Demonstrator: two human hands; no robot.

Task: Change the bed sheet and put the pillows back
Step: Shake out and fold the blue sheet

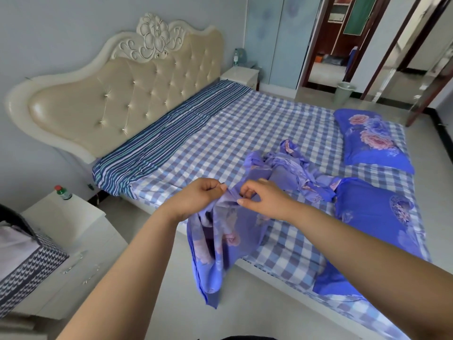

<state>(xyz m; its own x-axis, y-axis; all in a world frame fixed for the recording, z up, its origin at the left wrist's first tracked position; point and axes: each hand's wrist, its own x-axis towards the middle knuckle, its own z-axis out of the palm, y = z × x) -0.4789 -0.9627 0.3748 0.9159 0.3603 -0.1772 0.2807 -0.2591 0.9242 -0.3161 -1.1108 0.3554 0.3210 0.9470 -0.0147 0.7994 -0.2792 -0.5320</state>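
A blue floral sheet (pixel 220 241) lies crumpled on the checked bed cover (pixel 245 128) and hangs over the bed's near edge. My left hand (pixel 198 198) grips its bunched edge. My right hand (pixel 264 200) pinches the same edge just to the right, the two hands almost touching. Two blue floral pillows lie on the bed's right side, one far (pixel 372 138) and one near (pixel 377 217). A striped cloth (pixel 171 136) runs along the padded headboard (pixel 117 94).
A white nightstand (pixel 73 241) with a small bottle (pixel 63 192) stands at my left, a patterned box (pixel 27 271) beside it. Another nightstand (pixel 241 76) sits beyond the bed. A bin (pixel 344 93) stands near the open doorway at the back right.
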